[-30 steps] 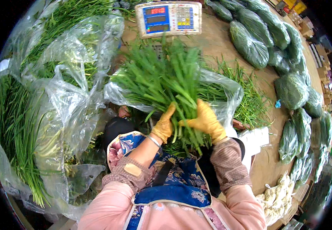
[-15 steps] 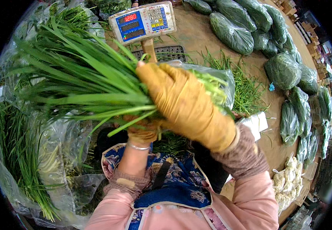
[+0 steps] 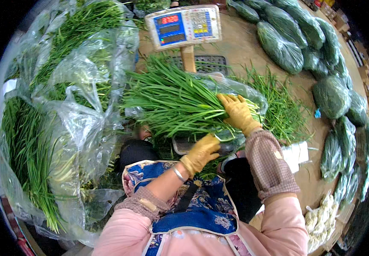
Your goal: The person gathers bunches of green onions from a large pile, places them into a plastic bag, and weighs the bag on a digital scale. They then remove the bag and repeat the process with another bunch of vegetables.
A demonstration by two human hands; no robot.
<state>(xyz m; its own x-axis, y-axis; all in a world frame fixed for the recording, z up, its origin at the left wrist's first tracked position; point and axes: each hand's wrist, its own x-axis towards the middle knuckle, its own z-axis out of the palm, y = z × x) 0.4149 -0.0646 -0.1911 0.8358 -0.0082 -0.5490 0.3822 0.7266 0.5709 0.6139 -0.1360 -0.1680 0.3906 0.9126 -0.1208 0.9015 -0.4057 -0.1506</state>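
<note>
- Settling a bundle of green chives [image 3: 174,102] onto the scale tray [image 3: 184,147], by the look of it, below the scale display [image 3: 183,26].
- Right hand [image 3: 238,112], yellow-gloved, pressing flat and open on the bundle's stem end, not clenching.
- Left hand [image 3: 201,152] curling under the tray's near edge; grip unclear, cannot tell.
- Lying leaves-left across the tray, under the right hand, just above the left.
- Calling next, likely, for lifting both hands clear.
</note>
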